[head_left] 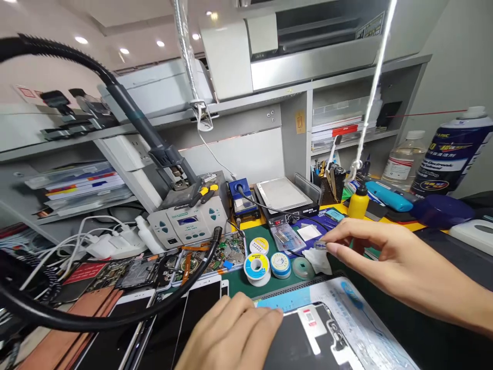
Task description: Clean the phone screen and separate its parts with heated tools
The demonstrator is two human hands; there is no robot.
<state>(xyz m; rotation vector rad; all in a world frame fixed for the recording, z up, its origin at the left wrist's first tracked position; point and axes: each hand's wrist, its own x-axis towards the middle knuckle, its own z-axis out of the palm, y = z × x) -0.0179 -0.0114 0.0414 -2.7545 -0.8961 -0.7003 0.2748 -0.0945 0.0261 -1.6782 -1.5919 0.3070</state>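
Observation:
A dark flat device part point(295, 336) with a white sticker and cut-outs lies at the bottom centre, on a pale, blue-printed mat point(358, 308). My left hand point(234, 334) rests at its left edge, fingers bent and close together; whatever is under them is hidden. To the right, my right hand point(381, 257) is raised above the bench and pinches a small, thin, greyish blade-like piece point(320, 245) between thumb and forefinger. Just below that piece lies a crumpled white tissue point(319, 261).
Solder spools point(257, 268) stand beyond the mat. Phones point(202, 300) and circuit boards point(231, 249) lie left, under a thick black hose point(115, 325). Behind are a soldering station point(188, 223), a heating plate point(283, 194) and a yellow bottle point(358, 202).

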